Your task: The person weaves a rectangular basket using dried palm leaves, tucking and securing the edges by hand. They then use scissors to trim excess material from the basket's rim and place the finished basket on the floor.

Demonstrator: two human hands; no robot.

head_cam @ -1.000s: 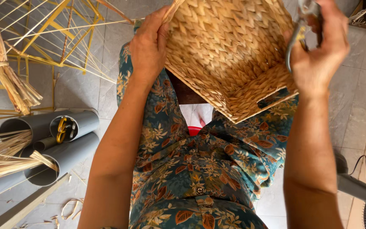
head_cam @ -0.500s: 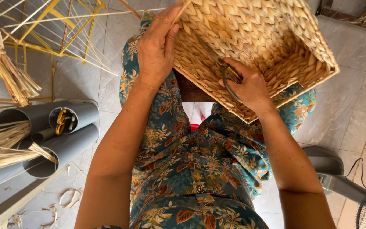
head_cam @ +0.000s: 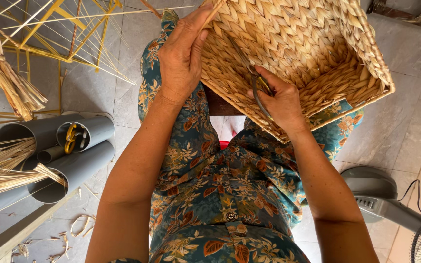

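Woven basket (head_cam: 308, 53) rests tilted on my lap, opening toward me. My left hand (head_cam: 181, 58) lies flat against its left wall, fingers pressed together along the rim. My right hand (head_cam: 281, 100) sits inside the basket, fingers curled around scissors (head_cam: 259, 95), blades against the weave. Grey pipes (head_cam: 69, 151) lie on the floor to my left.
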